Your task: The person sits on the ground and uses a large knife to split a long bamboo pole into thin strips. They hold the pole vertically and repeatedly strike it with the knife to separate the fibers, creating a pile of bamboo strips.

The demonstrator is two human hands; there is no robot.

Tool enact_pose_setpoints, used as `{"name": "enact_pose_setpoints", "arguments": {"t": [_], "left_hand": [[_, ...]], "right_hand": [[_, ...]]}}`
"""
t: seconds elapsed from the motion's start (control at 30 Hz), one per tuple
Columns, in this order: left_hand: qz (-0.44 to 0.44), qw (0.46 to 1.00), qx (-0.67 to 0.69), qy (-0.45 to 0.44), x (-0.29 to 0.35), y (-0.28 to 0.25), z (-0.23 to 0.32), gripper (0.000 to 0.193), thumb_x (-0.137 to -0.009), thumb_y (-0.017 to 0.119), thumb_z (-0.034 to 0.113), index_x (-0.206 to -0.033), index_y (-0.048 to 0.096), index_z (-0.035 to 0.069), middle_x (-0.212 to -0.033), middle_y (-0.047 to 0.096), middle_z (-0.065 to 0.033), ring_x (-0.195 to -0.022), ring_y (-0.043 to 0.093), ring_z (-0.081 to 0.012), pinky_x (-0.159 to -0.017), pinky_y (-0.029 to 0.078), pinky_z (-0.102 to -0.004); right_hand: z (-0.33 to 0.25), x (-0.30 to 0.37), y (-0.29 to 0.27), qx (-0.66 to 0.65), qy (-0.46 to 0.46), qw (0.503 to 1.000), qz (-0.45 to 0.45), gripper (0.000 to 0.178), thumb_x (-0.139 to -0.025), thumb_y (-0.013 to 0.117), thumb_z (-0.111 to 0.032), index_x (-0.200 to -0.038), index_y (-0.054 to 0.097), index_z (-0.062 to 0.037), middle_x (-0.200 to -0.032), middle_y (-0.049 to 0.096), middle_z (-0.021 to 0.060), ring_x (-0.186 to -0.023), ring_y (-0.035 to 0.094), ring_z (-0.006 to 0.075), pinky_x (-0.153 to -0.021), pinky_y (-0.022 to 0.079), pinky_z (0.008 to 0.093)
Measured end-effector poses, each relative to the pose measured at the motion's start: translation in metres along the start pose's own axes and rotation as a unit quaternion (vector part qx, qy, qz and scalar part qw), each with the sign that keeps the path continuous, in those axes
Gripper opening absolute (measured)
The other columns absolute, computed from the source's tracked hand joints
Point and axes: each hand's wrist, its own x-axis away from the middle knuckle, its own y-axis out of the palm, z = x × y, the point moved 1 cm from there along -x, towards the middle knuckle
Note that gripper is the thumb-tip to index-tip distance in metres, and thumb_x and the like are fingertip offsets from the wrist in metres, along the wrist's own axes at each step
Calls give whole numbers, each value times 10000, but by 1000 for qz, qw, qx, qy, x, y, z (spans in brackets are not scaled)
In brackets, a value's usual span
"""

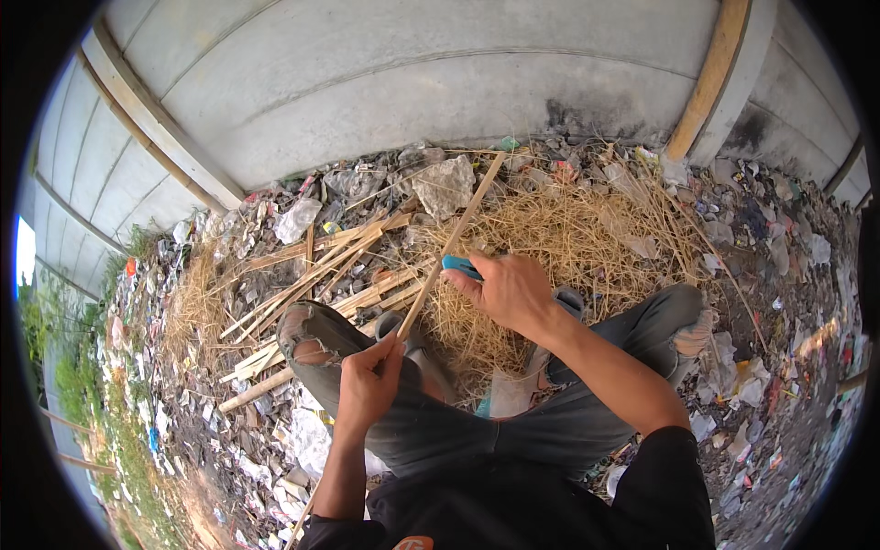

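Observation:
My left hand [370, 383] is closed round the lower end of a long, thin bamboo strip [475, 200]. The strip slants up and away to the right, over the ground between my knees and the wall. In my right hand [515, 291] is a blue utility knife [462, 267], its front end against the strip near the middle. The blade itself is too small to make out. Pale curled shavings [559, 238] lie heaped on the ground beyond my right hand. To the left of the held strip, several split bamboo strips [344, 261] are piled loosely.
A grey concrete panel wall [440, 92] runs across the back, with a bamboo pole [710, 78] against it on the right. A rock [445, 186] sits near the wall. Litter and plastic scraps [298, 220] cover the ground; green plants [78, 385] grow far left.

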Motion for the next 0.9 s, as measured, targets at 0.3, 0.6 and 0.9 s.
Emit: {"name": "enact_pose_setpoints", "arguments": {"t": [0.3, 0.6, 0.9], "left_hand": [[-24, 1000, 9, -15, 19, -9, -17, 268, -943, 683, 111, -1157, 702, -51, -670, 608, -81, -658, 506, -42, -598, 454, -256], [4, 1000, -23, 19, 17, -13, -13, 285, -937, 692, 103, -1168, 695, -64, -723, 675, -100, -693, 550, -48, -626, 477, -259], [1, 999, -27, 44, 12, -9, -10, 297, -939, 685, 97, -1180, 680, -75, -738, 688, -153, -713, 573, -51, -640, 491, -266]], "right_hand": [[62, -16, -27, 30, 106, 993, 30, 586, -1020, 457, -580, -971, 711, -53, -493, 576, 113, -460, 630, 285, -426, 484, 411], [3, 10, 5, -44, -20, 999, 1, 622, -995, 474, -617, -896, 711, -51, -504, 591, 119, -462, 633, 293, -436, 487, 423], [8, 7, 10, 5, -2, 1000, -6, 631, -1001, 454, -620, -929, 697, -42, -498, 601, 103, -444, 636, 277, -438, 514, 398]]}}
